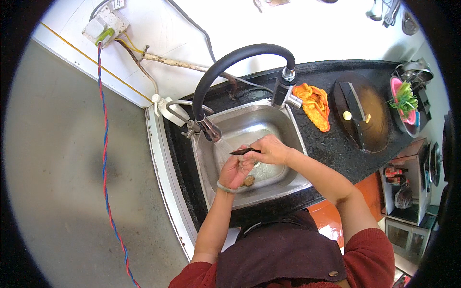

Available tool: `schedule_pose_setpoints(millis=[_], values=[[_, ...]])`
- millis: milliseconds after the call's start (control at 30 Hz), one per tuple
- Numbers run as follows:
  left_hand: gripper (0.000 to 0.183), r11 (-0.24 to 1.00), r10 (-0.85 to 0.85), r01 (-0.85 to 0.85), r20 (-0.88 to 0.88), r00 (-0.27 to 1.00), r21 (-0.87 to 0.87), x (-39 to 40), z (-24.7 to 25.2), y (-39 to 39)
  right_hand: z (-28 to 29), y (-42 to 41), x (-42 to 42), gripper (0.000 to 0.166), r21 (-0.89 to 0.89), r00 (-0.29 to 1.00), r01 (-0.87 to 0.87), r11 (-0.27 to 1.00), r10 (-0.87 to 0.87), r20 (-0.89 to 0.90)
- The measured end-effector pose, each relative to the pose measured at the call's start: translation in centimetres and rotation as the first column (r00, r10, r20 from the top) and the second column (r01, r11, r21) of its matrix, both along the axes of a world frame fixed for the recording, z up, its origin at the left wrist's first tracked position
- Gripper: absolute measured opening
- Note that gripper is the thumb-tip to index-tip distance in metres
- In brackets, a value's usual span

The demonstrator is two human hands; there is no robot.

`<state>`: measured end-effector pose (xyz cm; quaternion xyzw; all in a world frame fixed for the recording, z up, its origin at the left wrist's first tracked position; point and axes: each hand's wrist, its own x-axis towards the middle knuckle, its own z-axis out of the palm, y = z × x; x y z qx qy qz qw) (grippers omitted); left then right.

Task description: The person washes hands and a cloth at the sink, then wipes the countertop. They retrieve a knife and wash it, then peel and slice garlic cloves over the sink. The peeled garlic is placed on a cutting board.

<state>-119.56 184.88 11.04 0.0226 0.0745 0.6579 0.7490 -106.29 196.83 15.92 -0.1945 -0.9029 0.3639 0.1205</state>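
My right hand [272, 149] grips a small dark pointed tool [240, 152], seemingly a knife, its tip directed left. Just below the blade is my left hand [234, 171], palm turned up and fingers curled; whatever they may hold is hidden. Both hands are over a stainless steel sink [299, 144]. Water streams from the faucet's spray head [210, 130] near my left fingers. A brown knobbly lump [248, 180], which looks like a piece of ginger, lies in the basin beside my left wrist.
An orange cloth [315, 106] lies right of the faucet base [282, 90]. Beyond it, a cleaver [351, 104] and pale pieces rest on a round cutting board [376, 104]. Green vegetables [405, 99] fill a pink basket [396, 84]. A twisted red-blue cord [104, 151] hangs at left.
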Motion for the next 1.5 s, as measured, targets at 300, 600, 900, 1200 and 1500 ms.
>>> schedule_pose_setpoints(millis=[300,600,900,1200,1500], values=[[0.034,0.958,0.262,-0.278,-0.191,0.946,-0.065,1.5,-0.5,-0.1,-2.0,-1.3,-0.1,0.051,-0.180,0.989,0.133,0.975,-0.141,-0.035],[0.031,0.867,0.405,-0.464,-0.286,0.868,-0.181,2.7,-1.4,-0.1,-2.6,-3.1,0.4,0.048,-0.030,0.986,0.165,0.986,-0.165,-0.003],[0.023,0.893,0.335,-0.396,-0.270,0.903,-0.216,1.8,-2.1,-0.6,-3.4,-4.0,1.9,0.046,0.069,0.993,0.110,0.992,-0.112,0.024],[0.031,0.915,0.302,-0.379,-0.388,0.871,-0.139,1.4,-0.8,-0.8,-2.3,-4.4,3.2,0.040,-0.059,0.994,0.102,0.993,-0.104,-0.023],[0.033,0.991,0.074,-0.110,-0.373,0.925,-0.079,0.2,0.3,-1.2,-0.7,-1.3,1.9,0.046,-0.245,0.987,0.160,0.956,-0.158,0.027]])
